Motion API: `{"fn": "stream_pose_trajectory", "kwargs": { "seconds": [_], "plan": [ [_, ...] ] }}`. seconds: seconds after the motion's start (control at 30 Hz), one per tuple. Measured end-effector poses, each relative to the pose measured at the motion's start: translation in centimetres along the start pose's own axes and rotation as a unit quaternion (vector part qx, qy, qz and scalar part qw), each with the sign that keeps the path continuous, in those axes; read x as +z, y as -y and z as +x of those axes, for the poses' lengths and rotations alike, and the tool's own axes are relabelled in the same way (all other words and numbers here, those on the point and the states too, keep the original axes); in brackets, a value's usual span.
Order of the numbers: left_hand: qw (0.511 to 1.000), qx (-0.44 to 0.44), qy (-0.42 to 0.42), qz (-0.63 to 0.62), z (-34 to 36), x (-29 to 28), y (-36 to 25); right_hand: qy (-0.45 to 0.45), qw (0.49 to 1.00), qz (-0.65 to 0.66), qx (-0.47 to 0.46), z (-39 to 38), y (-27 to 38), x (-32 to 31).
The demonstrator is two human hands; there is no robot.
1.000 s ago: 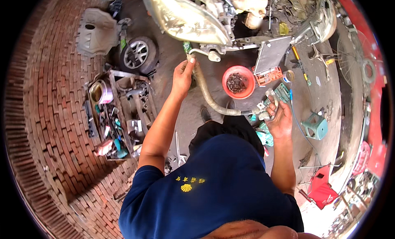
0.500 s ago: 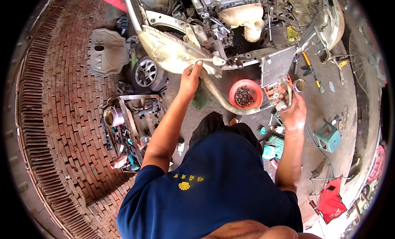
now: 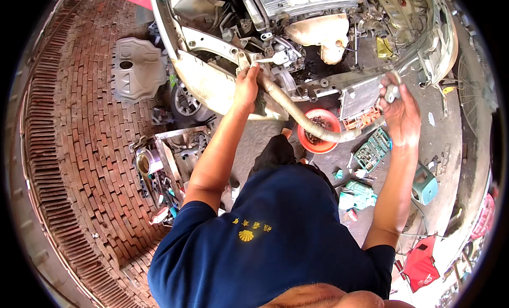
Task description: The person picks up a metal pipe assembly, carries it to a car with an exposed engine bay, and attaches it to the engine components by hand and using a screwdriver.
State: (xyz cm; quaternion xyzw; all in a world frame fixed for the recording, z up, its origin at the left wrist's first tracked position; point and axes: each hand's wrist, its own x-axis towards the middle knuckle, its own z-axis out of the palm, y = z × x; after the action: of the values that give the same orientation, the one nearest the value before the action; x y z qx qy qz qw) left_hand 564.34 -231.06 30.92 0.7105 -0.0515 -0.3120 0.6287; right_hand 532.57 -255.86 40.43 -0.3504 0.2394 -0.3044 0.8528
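A long tan hose (image 3: 299,114) curves across the front of a partly stripped car (image 3: 318,3). My left hand (image 3: 247,88) is closed round the hose's upper left end, where a bent metal pipe sticks out, just beside the pale front bumper corner (image 3: 201,80). My right hand (image 3: 401,114) grips the other end at a metal fitting (image 3: 392,93), slightly blurred, by a finned radiator (image 3: 355,98). The middle of the hose sags over a red bowl (image 3: 318,144) of small dark parts.
Toolkits (image 3: 373,149) lie on the floor below the radiator; a green stool (image 3: 424,183) and red folding chair (image 3: 421,260) are at right. A wheel (image 3: 183,101), metal shield (image 3: 138,69) and cart of tools (image 3: 169,157) are at left, beside brick (image 3: 95,149).
My right hand has moved up and right with the hose end. My left hand has risen slightly over the engine bay edge. The view shows more of the engine.
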Motion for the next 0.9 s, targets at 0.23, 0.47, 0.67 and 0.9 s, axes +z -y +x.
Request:
{"fn": "stream_pose_trajectory", "kwargs": {
  "seconds": [0.23,0.47,0.67,0.9],
  "plan": [
    [0.993,0.044,0.069,0.079,5.7,-0.3,-6.0,-0.009,0.993,-0.117,-0.023,10.3,3.3,4.5],
    [0.856,0.185,0.147,0.46,12.2,-2.9,-9.9,-0.014,0.984,-0.175,-0.021,17.4,3.3,7.1],
    [0.847,0.147,0.196,0.472,12.5,-1.9,-10.4,-0.008,0.981,-0.193,0.011,19.5,2.5,6.9],
    [0.919,0.024,0.315,0.237,5.9,-2.0,-6.0,0.059,0.985,-0.16,0.032,19.9,3.1,8.2]
  ]
}}
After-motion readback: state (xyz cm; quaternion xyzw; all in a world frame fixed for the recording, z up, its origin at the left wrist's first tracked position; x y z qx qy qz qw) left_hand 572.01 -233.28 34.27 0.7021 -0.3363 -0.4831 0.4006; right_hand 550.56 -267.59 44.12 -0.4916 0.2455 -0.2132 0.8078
